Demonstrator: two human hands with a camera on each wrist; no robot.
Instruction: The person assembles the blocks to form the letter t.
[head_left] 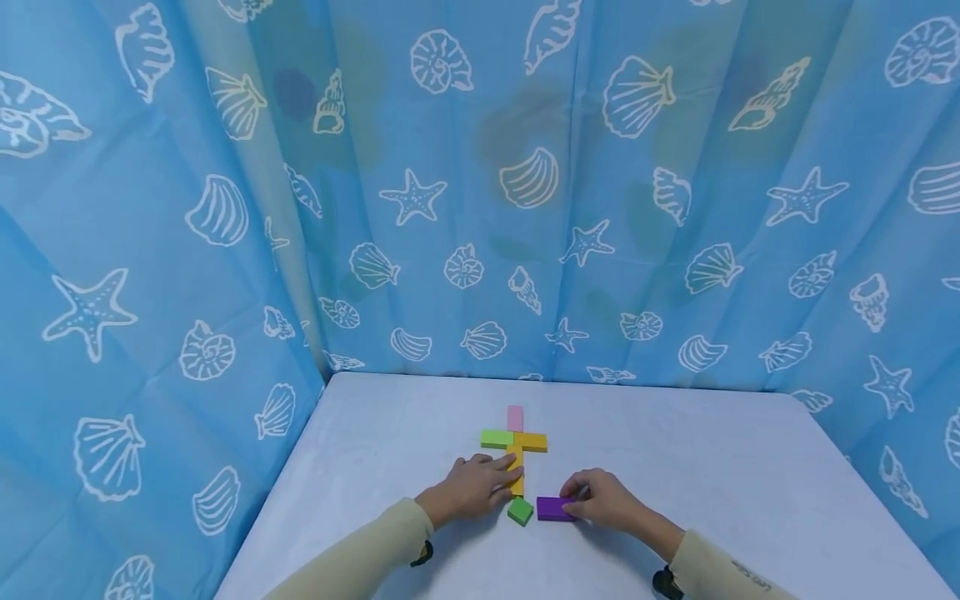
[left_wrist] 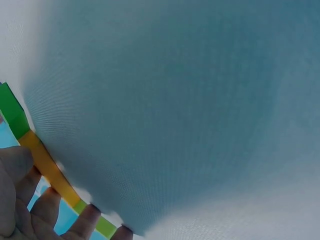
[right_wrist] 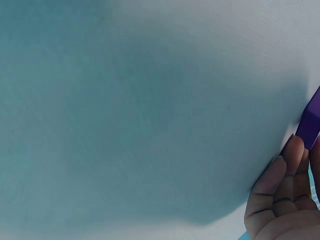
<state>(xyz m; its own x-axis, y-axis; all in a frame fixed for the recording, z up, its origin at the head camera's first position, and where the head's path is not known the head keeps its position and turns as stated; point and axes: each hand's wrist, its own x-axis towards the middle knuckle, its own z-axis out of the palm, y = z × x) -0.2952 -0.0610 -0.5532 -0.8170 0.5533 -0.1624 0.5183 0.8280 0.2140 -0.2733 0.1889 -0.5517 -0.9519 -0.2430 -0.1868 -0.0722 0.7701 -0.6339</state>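
Note:
Flat coloured blocks lie on the white table in a cross-like figure. My left hand rests its fingers on the lengthwise yellow block, partly covering it. Above that block, a light green block and a crosswise yellow block meet end to end, with a pink block beyond them. A small dark green block sits at a slant by the near end of the lengthwise one. To its right, my right hand pinches the right end of a purple block, which is apart from the green block.
The white tabletop spreads out on both sides of the blocks. A blue curtain with white shell and starfish prints hangs behind the table and along its sides. Both forearms come in from the near edge.

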